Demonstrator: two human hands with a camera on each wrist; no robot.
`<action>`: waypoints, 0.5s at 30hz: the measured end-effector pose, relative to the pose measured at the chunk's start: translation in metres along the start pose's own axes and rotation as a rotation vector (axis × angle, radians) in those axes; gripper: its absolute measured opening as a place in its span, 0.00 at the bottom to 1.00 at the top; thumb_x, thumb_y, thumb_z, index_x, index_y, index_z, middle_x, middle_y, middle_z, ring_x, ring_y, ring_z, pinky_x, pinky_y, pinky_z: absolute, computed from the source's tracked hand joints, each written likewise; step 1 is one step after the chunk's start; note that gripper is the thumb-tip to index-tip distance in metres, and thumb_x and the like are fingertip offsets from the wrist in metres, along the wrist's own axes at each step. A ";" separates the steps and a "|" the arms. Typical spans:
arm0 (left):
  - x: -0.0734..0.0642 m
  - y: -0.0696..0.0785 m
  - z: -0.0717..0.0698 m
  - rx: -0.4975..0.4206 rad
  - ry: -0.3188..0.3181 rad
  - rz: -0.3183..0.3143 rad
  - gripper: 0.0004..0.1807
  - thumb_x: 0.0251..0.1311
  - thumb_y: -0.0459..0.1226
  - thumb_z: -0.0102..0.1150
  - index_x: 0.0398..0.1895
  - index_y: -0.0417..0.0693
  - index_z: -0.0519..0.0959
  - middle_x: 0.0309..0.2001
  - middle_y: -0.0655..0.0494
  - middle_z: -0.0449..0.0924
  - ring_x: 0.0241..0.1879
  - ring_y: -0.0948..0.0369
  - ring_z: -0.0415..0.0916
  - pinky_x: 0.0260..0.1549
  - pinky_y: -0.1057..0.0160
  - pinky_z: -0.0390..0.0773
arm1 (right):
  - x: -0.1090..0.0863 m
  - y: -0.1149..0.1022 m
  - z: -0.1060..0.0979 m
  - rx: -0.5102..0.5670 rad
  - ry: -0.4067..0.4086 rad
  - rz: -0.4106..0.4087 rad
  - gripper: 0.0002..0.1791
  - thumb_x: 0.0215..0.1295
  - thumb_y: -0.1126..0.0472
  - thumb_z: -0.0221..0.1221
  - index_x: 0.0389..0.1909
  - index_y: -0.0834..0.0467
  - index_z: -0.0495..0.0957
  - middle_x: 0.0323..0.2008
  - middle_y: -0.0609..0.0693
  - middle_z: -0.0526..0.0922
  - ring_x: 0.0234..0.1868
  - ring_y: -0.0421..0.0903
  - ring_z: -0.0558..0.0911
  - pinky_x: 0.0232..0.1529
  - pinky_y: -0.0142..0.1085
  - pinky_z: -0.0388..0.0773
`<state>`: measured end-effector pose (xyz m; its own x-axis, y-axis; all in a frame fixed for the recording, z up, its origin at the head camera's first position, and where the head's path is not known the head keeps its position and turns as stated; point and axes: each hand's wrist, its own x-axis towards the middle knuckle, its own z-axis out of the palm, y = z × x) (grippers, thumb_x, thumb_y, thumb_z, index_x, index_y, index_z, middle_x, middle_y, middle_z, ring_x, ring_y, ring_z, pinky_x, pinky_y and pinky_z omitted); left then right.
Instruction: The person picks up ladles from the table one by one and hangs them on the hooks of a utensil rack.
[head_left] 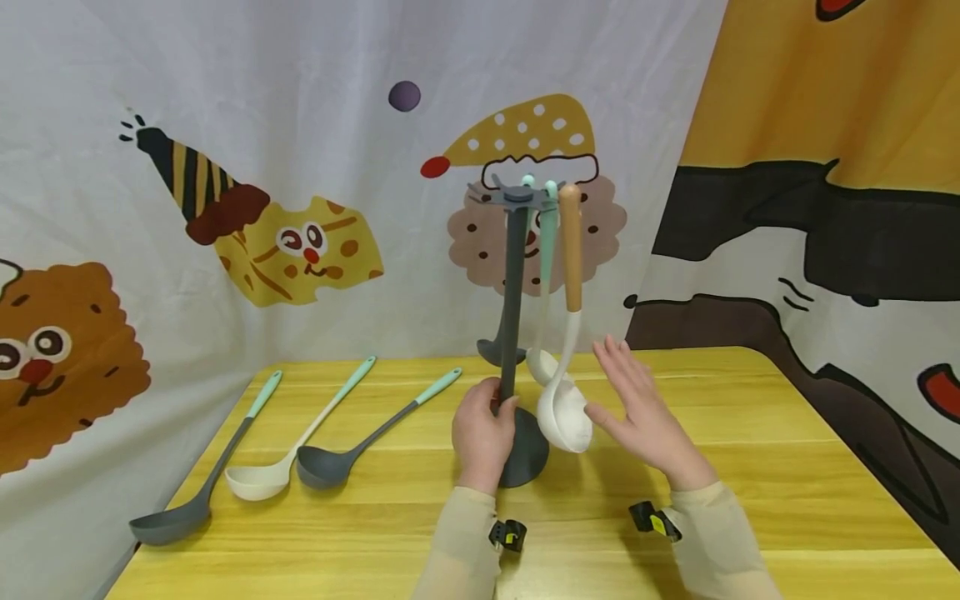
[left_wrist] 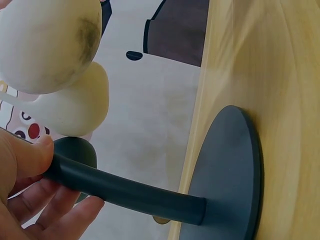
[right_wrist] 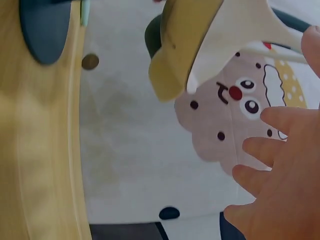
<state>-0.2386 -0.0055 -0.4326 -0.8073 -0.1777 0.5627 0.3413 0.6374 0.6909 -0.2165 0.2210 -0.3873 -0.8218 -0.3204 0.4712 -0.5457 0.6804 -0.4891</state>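
My left hand [head_left: 483, 437] grips the dark grey pole of a utensil stand [head_left: 513, 300] low down, above its round base [left_wrist: 225, 175]. From the hooks at the top hangs a white ladle [head_left: 566, 417] with a wooden handle, its bowl on the right of the pole. Behind it hang a cream ladle with a mint handle [head_left: 548, 237] and a dark grey ladle [head_left: 491, 350]. Beside the white bowl is my right hand [head_left: 645, 417], fingers spread straight and holding nothing; in the right wrist view its fingers are apart from the ladle [right_wrist: 235, 35].
On the left of the wooden table [head_left: 637, 550] lie a grey ladle [head_left: 176, 521], a cream ladle [head_left: 258, 482] and another grey ladle [head_left: 326, 467], all with mint handles. A printed cloth [head_left: 322, 108] hangs behind the table.
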 end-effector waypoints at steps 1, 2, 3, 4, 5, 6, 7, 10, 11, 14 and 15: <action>0.000 0.001 0.000 0.001 0.005 0.000 0.09 0.55 0.37 0.74 0.36 0.48 0.84 0.32 0.55 0.82 0.32 0.57 0.81 0.32 0.56 0.79 | -0.001 0.002 -0.001 -0.026 0.002 0.007 0.44 0.70 0.46 0.58 0.78 0.58 0.49 0.77 0.64 0.45 0.77 0.62 0.40 0.68 0.68 0.36; 0.000 0.001 0.000 0.002 0.009 -0.001 0.09 0.54 0.37 0.74 0.36 0.48 0.84 0.32 0.55 0.82 0.31 0.57 0.80 0.32 0.56 0.79 | -0.001 0.003 -0.002 -0.049 0.004 0.016 0.45 0.70 0.45 0.58 0.78 0.58 0.49 0.77 0.64 0.45 0.77 0.62 0.40 0.67 0.69 0.37; 0.000 0.001 0.001 0.003 0.012 -0.003 0.09 0.54 0.37 0.74 0.36 0.48 0.84 0.32 0.55 0.82 0.31 0.57 0.80 0.31 0.56 0.79 | -0.002 0.004 -0.003 -0.070 0.004 0.026 0.45 0.70 0.44 0.58 0.78 0.58 0.49 0.77 0.63 0.44 0.77 0.62 0.40 0.67 0.69 0.37; 0.000 0.002 0.001 0.001 0.014 -0.005 0.08 0.54 0.37 0.74 0.35 0.48 0.84 0.32 0.55 0.82 0.31 0.57 0.80 0.31 0.56 0.79 | -0.002 0.005 -0.004 -0.088 0.004 0.037 0.46 0.69 0.44 0.58 0.78 0.58 0.49 0.77 0.63 0.44 0.77 0.62 0.40 0.67 0.69 0.36; 0.000 0.002 0.002 0.000 0.014 -0.004 0.08 0.54 0.37 0.74 0.35 0.48 0.84 0.31 0.56 0.82 0.31 0.57 0.80 0.31 0.56 0.79 | -0.003 0.006 -0.005 -0.106 0.004 0.049 0.46 0.69 0.43 0.58 0.79 0.58 0.49 0.77 0.63 0.43 0.77 0.62 0.40 0.67 0.69 0.36; 0.000 0.003 0.002 0.000 0.014 -0.003 0.08 0.53 0.37 0.74 0.35 0.48 0.84 0.31 0.56 0.82 0.31 0.57 0.80 0.31 0.56 0.79 | -0.004 0.007 -0.006 -0.122 0.003 0.059 0.46 0.69 0.42 0.58 0.79 0.58 0.48 0.77 0.63 0.43 0.77 0.62 0.40 0.68 0.68 0.35; 0.000 0.003 0.003 -0.001 0.016 -0.002 0.08 0.53 0.36 0.74 0.35 0.48 0.84 0.31 0.56 0.82 0.31 0.57 0.80 0.31 0.56 0.79 | -0.005 0.007 -0.008 -0.133 0.001 0.069 0.47 0.69 0.42 0.58 0.79 0.58 0.48 0.77 0.63 0.42 0.77 0.62 0.39 0.68 0.68 0.34; 0.000 0.004 0.005 0.000 0.022 -0.002 0.08 0.53 0.36 0.75 0.34 0.49 0.83 0.31 0.56 0.82 0.30 0.58 0.80 0.31 0.57 0.79 | -0.006 0.009 -0.010 -0.160 -0.011 0.093 0.48 0.68 0.41 0.58 0.79 0.57 0.46 0.77 0.64 0.40 0.77 0.63 0.38 0.69 0.66 0.31; 0.000 0.004 0.006 0.003 0.025 -0.002 0.08 0.53 0.36 0.75 0.34 0.49 0.83 0.31 0.56 0.82 0.30 0.58 0.80 0.31 0.57 0.79 | -0.007 0.009 -0.011 -0.170 -0.014 0.100 0.48 0.68 0.41 0.58 0.79 0.57 0.46 0.77 0.64 0.40 0.76 0.64 0.38 0.69 0.66 0.31; -0.001 0.004 0.009 0.008 0.041 -0.004 0.09 0.52 0.36 0.75 0.33 0.49 0.83 0.30 0.57 0.81 0.30 0.58 0.80 0.30 0.57 0.79 | -0.007 0.011 -0.013 -0.193 -0.021 0.119 0.50 0.68 0.41 0.59 0.79 0.58 0.45 0.77 0.65 0.40 0.76 0.64 0.38 0.68 0.67 0.32; -0.001 0.004 0.009 0.010 0.044 -0.005 0.09 0.52 0.36 0.75 0.33 0.49 0.83 0.30 0.57 0.81 0.30 0.58 0.80 0.30 0.57 0.79 | -0.007 0.012 -0.014 -0.201 -0.023 0.125 0.50 0.68 0.40 0.58 0.79 0.57 0.44 0.77 0.65 0.39 0.76 0.64 0.37 0.68 0.67 0.33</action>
<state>-0.2407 0.0044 -0.4344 -0.7869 -0.2140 0.5789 0.3323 0.6434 0.6896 -0.2145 0.2403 -0.3863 -0.8858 -0.2387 0.3980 -0.3975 0.8328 -0.3854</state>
